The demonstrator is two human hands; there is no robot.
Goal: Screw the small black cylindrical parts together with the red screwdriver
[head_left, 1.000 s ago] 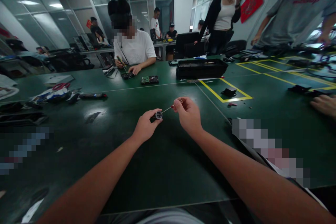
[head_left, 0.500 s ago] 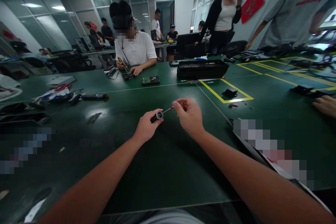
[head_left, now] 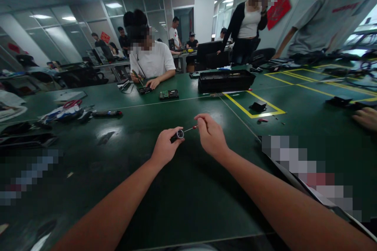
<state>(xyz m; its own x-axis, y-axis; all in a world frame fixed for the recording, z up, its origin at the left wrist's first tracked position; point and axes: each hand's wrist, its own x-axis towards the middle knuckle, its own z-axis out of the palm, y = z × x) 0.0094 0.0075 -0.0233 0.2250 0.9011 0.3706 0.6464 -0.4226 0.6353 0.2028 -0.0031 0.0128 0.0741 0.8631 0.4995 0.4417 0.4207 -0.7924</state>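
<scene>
My left hand (head_left: pixel 165 146) is closed around a small dark round part with a pale ring rim (head_left: pixel 180 134), its open end turned toward me. Between the fingers of my right hand (head_left: pixel 212 135) is a thin screwdriver (head_left: pixel 189 129) with a red handle. Its metal shaft points left, and the tip reaches the rim or the inside of the round part; exactly where it touches is too small to tell. Both hands are above the green table (head_left: pixel 182 204), and most of the screwdriver handle is hidden by my fingers.
A long black casing (head_left: pixel 225 82) lies ahead, with a circuit board (head_left: pixel 169 94) to its left. Across the table a person (head_left: pixel 151 60) works on another board. Black pen (head_left: pixel 106 113) and gloves lie left. A black bracket (head_left: pixel 258 106) sits right, near another person's hand (head_left: pixel 366 118).
The camera has tilted up a little, so the table and hands sit lower in view. My right hand has turned slightly around the screwdriver, which still points at the round part.
</scene>
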